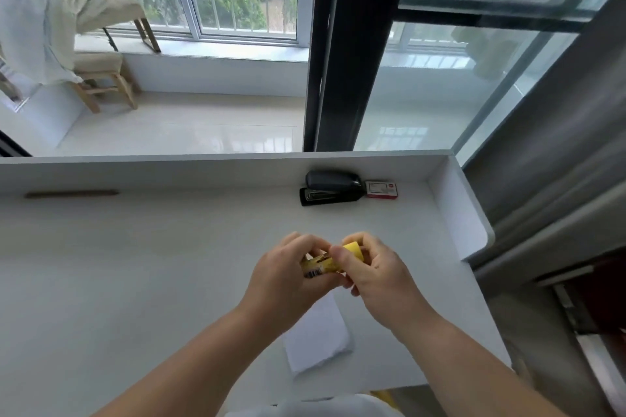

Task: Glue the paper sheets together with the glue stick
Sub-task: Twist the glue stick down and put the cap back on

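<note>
Glue stick (320, 266), yellow with a barcode label, lies level above paper sheets (316, 338); left hand (288, 274) grips its barrel at nine o'clock, right hand (369, 267) pinches the cap (354, 251) at three.

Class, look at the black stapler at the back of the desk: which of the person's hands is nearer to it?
Right. The right hand, pinching the glue stick's yellow cap, sits almost directly below the stapler; the left hand, gripping the body, lies further left.
</note>
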